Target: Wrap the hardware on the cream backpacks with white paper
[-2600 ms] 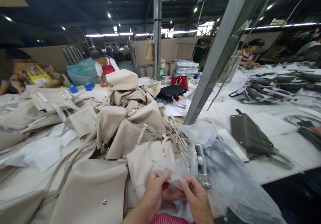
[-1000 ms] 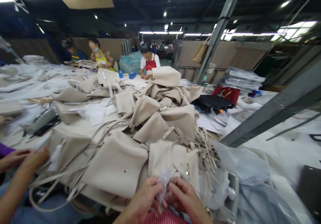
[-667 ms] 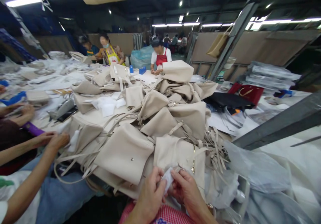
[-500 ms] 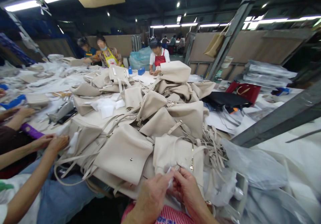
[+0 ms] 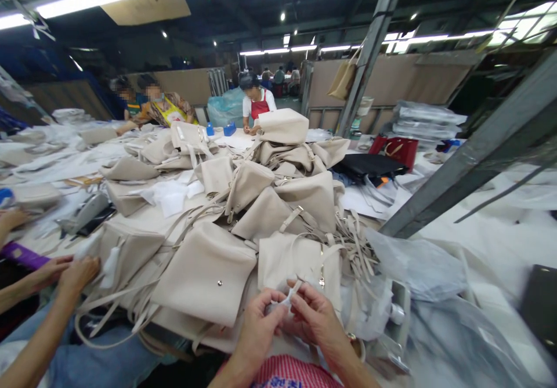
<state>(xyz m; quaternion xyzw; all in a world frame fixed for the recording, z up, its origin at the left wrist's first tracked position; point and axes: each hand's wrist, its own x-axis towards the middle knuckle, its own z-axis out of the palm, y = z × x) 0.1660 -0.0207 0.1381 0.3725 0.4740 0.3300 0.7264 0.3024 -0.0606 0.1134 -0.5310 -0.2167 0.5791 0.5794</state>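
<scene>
My left hand [image 5: 263, 321] and my right hand [image 5: 315, 315] meet low in the middle, both closed in a pinch. Between their fingertips is a thin white wrapping [image 5: 282, 302], which my left hand grips. A narrow beige strap end [image 5: 298, 285] sticks up from my right fingers. Whether it belongs to a bag is hidden by my hands. Just beyond them lies a beige handbag [image 5: 287, 260] with gold-coloured hardware. To its left rests another beige handbag [image 5: 204, 272], its flap bearing a small round metal stud.
More beige bags [image 5: 282, 127] are heaped across the table. At left, a co-worker's hands [image 5: 72, 278] touch a bag. A metal box [image 5: 398, 324] and clear plastic [image 5: 418, 266] sit at right, near a slanted steel post [image 5: 456, 156]. Another person [image 5: 259, 104] works opposite.
My hands have drawn slightly apart and turned, so the strap end and white wrapping show more between the fingertips. The view has swung a little to the right.
</scene>
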